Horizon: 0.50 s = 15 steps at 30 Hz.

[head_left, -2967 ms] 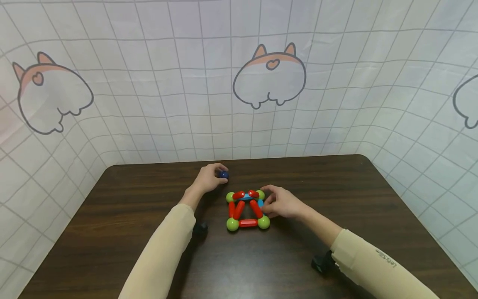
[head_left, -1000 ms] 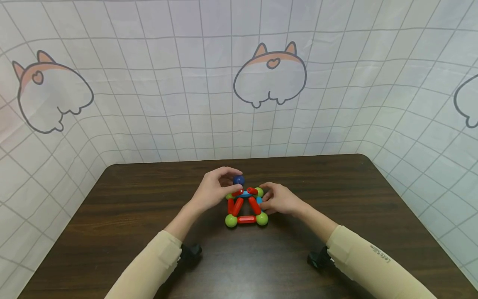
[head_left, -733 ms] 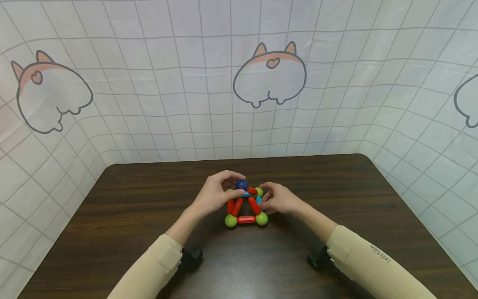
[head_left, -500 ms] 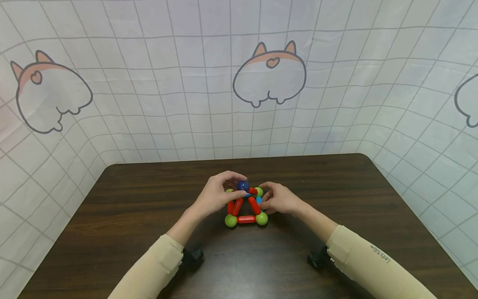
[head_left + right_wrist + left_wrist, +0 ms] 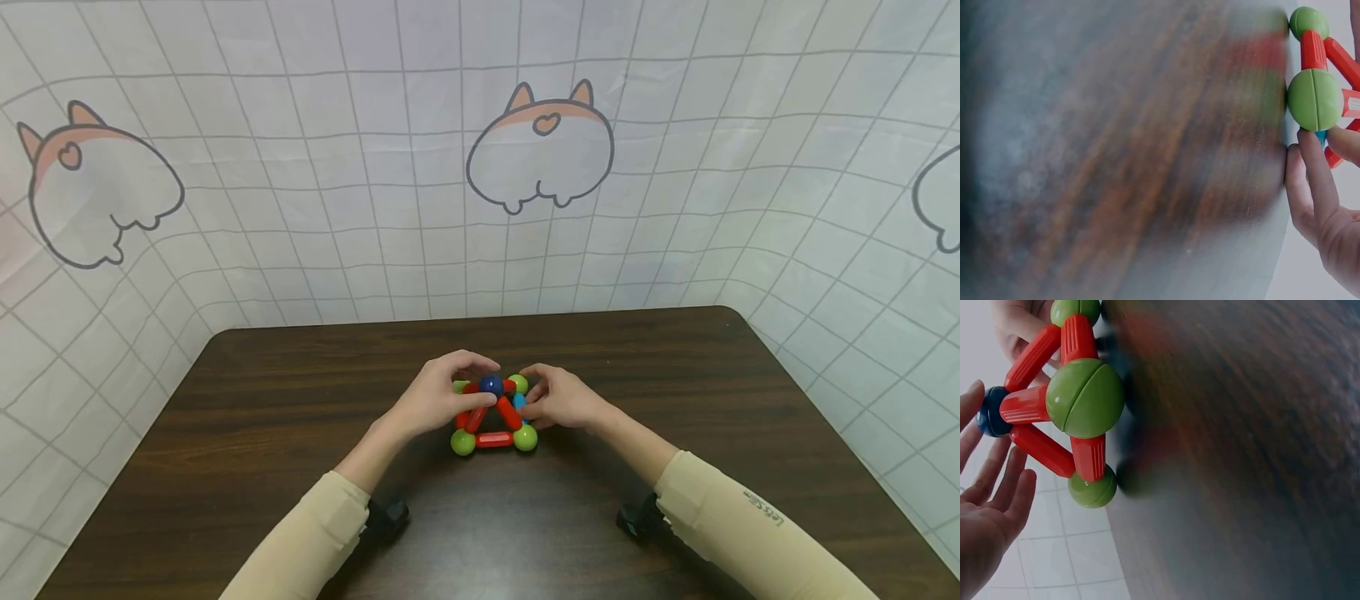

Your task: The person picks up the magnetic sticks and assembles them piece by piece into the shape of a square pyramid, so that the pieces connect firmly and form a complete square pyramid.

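Toy frame (image 5: 491, 414) of red rods and green balls stands on the dark table (image 5: 225, 433), near its middle, between your two hands. Nearest you, two green balls (image 5: 462, 442) sit on the table with a red rod (image 5: 493, 439) lying flat between them; this edge bears the weight. From those corners slanted red rods (image 5: 510, 412) rise and lean inward to a single point (a pyramid shape, so the rods prop one another).

At that point sits the blue ball (image 5: 491, 384). Your left hand (image 5: 438, 396) arches over it, thumb on the near side and fingers on the far side, pinching the ball against the rod tips; judged, the grip keeps it seated on the tips. The left wrist view shows the ball (image 5: 990, 411) joined to three red rod ends, your fingers (image 5: 997, 481) just beside it.

Your right hand (image 5: 558, 398) is curled against the right flank of the frame, fingertips on a rod and a light blue piece (image 5: 519, 401) there, probably steadying the base against the push from above. The right wrist view shows a finger (image 5: 1313, 169) touching under a green ball (image 5: 1314, 99).

Behind: a white gridded cloth backdrop (image 5: 375, 167) with cartoon animal prints.
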Motion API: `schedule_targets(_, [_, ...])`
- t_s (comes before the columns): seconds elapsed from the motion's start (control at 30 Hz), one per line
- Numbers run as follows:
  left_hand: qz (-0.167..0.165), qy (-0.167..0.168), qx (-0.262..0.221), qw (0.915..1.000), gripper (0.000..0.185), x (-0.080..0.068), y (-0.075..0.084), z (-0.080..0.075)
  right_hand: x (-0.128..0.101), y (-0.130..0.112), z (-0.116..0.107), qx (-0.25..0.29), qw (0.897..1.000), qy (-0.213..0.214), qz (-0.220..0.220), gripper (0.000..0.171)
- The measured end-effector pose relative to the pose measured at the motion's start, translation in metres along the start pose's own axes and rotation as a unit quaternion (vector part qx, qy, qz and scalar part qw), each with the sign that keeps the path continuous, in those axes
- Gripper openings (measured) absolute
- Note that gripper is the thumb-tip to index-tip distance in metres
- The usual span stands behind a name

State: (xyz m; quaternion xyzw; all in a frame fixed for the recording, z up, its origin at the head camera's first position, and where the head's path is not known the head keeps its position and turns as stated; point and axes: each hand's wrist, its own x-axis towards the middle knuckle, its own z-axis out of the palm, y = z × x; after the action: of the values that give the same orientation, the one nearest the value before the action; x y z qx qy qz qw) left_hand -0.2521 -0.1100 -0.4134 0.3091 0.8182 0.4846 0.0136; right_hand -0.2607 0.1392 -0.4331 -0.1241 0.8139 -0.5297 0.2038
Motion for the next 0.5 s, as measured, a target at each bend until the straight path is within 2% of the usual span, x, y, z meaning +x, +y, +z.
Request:
schedule_targets(0.1, [0.002, 0.004, -0.001, 1.0, 0.037, 0.0, -0.002, 0.0, 0.0, 0.0, 0.0, 0.002, 1.0, 0.0, -0.002, 0.064])
schedule_targets(0.3, [-0.029, 0.031, 0.008, 0.999, 0.028, -0.006, -0.005, -0.006, -0.003, 0.0, -0.006, 0.019, 1.0, -0.015, -0.007, 0.065])
schedule_targets(0.5, [-0.053, 0.059, 0.047, 0.9958, 0.025, -0.015, -0.013, -0.017, -0.012, -0.001, -0.024, -0.014, 1.0, -0.009, -0.021, 0.058])
